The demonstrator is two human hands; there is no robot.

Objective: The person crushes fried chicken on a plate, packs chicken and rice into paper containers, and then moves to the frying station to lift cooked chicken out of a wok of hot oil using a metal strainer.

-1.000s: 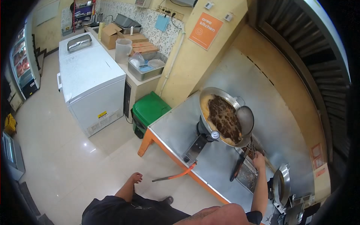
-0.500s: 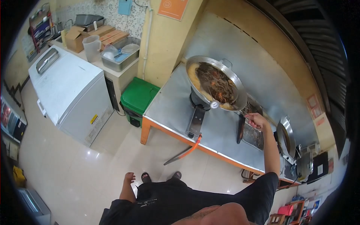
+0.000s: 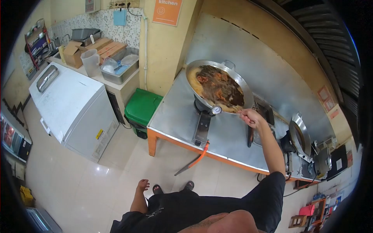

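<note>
My right hand (image 3: pixel 251 117) is closed at the near right rim of a large metal wok (image 3: pixel 241 83). It grips the thin handle of a cooking utensil, whose far end is hidden in the oil, so its kind does not show. Foamy oil bubbles in the wok around dark reddish-brown frying pieces (image 3: pixel 219 93). A round dial thermometer (image 3: pixel 216 110) sits at the near rim. Below the wok is a gas burner (image 3: pixel 202 128) with an orange hose (image 3: pixel 200 156). My left hand (image 3: pixel 143 185) hangs low beside my body, fingers loosely apart, holding nothing.
The metal-topped table (image 3: pixel 176 116) has an orange frame. A second wok (image 3: pixel 301 134) stands farther right, beyond a rectangular tray (image 3: pixel 265 110). To the left are a green bin (image 3: pixel 143 106), a white chest freezer (image 3: pixel 74 105) and a counter with a metal basin (image 3: pixel 120 75).
My right hand has moved left, closer to the wok's rim, with the utensil. The reddish pieces in the oil have shifted left and away from me. The whole view has also moved slightly.
</note>
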